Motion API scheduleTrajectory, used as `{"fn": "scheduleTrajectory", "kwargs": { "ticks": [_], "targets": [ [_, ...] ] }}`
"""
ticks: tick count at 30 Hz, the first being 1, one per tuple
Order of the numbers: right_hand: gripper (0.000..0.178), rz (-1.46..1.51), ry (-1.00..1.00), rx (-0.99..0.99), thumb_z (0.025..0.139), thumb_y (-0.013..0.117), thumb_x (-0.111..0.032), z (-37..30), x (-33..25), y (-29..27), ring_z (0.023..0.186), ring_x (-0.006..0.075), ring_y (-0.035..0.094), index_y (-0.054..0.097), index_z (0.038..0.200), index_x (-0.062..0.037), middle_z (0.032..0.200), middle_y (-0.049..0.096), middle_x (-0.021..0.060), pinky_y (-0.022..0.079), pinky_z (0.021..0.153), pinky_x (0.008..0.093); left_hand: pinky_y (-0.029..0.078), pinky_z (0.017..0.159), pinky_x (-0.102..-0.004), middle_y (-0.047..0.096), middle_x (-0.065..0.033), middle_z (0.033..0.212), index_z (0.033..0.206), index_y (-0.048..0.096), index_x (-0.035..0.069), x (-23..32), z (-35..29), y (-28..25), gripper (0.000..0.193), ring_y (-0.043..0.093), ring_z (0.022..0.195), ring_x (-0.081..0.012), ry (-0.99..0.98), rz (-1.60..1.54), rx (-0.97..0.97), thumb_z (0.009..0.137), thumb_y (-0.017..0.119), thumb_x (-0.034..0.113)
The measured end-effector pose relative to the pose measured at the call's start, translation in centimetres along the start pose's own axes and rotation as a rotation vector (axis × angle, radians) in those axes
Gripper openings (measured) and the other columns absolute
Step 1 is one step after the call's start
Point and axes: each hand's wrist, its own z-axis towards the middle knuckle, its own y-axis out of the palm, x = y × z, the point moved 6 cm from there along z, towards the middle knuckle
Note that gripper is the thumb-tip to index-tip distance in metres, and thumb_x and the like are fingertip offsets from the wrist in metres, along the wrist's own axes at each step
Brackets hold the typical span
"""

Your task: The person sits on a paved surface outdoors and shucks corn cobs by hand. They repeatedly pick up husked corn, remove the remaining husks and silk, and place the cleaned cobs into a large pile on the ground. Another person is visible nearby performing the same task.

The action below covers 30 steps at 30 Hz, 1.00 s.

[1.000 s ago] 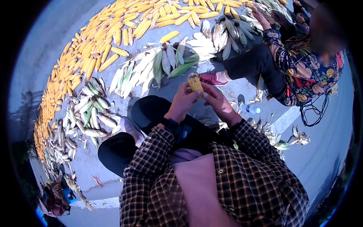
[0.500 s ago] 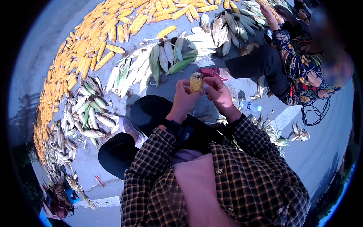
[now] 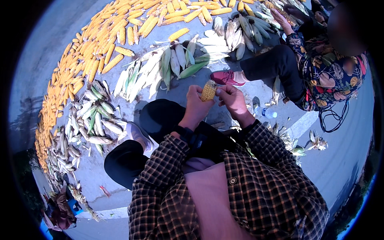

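In front of my lap a husked yellow ear of corn [image 3: 208,91] stands tilted, its darker, ragged tip pointing up and slightly right. My left hand [image 3: 195,105] is closed around its lower part. My right hand [image 3: 233,101] is beside the ear, thumb and fingers pinched together at its right edge. Whatever lies between those fingertips is too small to make out. Beyond my hands, pale husked-back leaves and unhusked ears [image 3: 168,66] lie in a bunch on the pavement.
Many bare yellow ears [image 3: 100,44] spread in a wide arc at the far left. Loose husks [image 3: 94,116] lie by my left shoe [image 3: 138,135]. A person in a flowered top [image 3: 326,76] sits at the right. Near them are a plastic bottle [image 3: 265,112] and a dark cord [image 3: 335,120].
The ear has tilted to the right and dropped slightly, both hands moving down a little with it. At the right, the other person's raised hand has shifted and their body has turned slightly.
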Motion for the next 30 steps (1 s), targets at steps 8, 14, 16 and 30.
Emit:
{"fn": "scheduleTrajectory", "kwargs": {
  "ticks": [8, 14, 16, 30],
  "targets": [
    [0.021, -0.231, -0.097, 0.068, 0.095, 0.062, -0.02, -0.5, -0.1, 0.0, 0.06, 0.0105, 0.059, 0.06, 0.094, 0.0008, 0.079, 0.062, 0.0046, 0.049, 0.055, 0.0264, 0.047, 0.069, -0.0293, 0.052, -0.0068, 0.096, 0.111, 0.043, 0.005, 0.8, -1.3, 0.4, 0.054, 0.054, 0.083, -0.0141, -0.087, -0.083, -0.09, 0.074, 0.082, 0.01],
    [0.018, -0.066, -0.021, 0.056, 0.095, 0.058, -0.02, -0.8, 0.4, -0.1, 0.06, 0.0108, 0.056, 0.057, 0.095, -0.0018, 0.075, 0.059, 0.004, 0.047, 0.055, 0.0253, 0.047, 0.073, -0.0293, 0.058, -0.0052, 0.101, 0.12, 0.043, 0.005, 1.6, -2.2, -0.1, 0.056, 0.057, 0.087, -0.0135, -0.341, -0.303, -0.179, 0.081, 0.081, 0.022],
    [0.017, -0.015, -0.002, 0.042, 0.096, 0.057, -0.02, -0.8, 0.7, -0.6, 0.061, 0.0107, 0.055, 0.057, 0.095, -0.0034, 0.075, 0.058, 0.0033, 0.046, 0.056, 0.0248, 0.047, 0.074, -0.0297, 0.059, -0.0059, 0.104, 0.121, 0.044, 0.005, 1.4, -2.2, -0.1, 0.056, 0.058, 0.088, -0.0142, -0.376, -0.334, -0.186, 0.083, 0.08, 0.024],
    [0.03, -0.345, -0.199, 0.036, 0.096, 0.065, -0.024, 0.7, 1.4, -2.9, 0.07, 0.0062, 0.054, 0.064, 0.118, -0.004, 0.083, 0.06, -0.0014, 0.044, 0.061, 0.0217, 0.048, 0.074, -0.0282, 0.062, -0.0068, 0.111, 0.131, 0.047, 0.004, 0.2, -1.5, 0.8, 0.048, 0.06, 0.092, -0.0141, -0.422, -0.461, -0.273, 0.092, 0.068, 0.024]
  ]
}}
